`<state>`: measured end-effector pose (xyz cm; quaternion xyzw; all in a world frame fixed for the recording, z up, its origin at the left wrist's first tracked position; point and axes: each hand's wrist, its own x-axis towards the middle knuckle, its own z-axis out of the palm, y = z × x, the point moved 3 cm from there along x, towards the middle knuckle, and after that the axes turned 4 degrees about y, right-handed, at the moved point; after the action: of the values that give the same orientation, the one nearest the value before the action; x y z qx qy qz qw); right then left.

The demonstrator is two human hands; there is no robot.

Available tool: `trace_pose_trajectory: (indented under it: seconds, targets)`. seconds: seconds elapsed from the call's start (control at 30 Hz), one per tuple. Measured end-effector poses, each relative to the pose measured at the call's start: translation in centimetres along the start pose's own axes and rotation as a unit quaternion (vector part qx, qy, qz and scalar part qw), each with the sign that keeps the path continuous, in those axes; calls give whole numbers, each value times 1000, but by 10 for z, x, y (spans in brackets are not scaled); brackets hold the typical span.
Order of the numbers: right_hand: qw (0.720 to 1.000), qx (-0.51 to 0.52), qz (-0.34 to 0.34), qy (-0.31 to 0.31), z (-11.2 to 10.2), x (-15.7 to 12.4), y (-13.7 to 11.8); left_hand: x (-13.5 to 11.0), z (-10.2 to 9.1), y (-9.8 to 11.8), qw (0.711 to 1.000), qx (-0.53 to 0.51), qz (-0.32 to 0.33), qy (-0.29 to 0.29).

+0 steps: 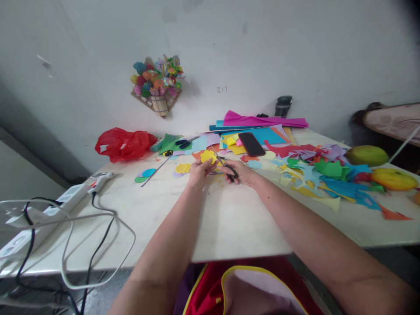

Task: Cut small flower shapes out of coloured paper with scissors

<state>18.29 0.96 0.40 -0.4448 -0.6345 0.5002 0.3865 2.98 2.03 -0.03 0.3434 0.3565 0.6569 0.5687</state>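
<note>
My left hand point(197, 171) pinches a yellow flower-shaped paper cutout point(208, 156) above the white table point(229, 218). My right hand point(241, 172) grips black-handled scissors point(225, 166), whose blades point up and left into the yellow paper. Small yellow snippets lie on the table under both hands. Another yellow cutout point(183, 168) lies just left of my left hand.
Coloured paper sheets and scraps point(315, 175) cover the table's right and back. A black phone point(251, 144), a second pair of scissors point(183, 142), a red plastic bag point(123, 143), a power strip point(62, 203) with cables, two mangoes point(366, 155), a thin stick point(156, 170).
</note>
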Motion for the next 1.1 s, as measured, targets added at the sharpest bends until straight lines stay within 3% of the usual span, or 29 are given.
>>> trace_pose_trajectory:
  seconds: [0.3,1.1]
  targets:
    - [1000,-5,0,0,1,-2,-2,0,5,-5,999,-19,-10,27]
    - [999,-33,17,34,2,0,0,-1,6,-7,998,-53,-18,22]
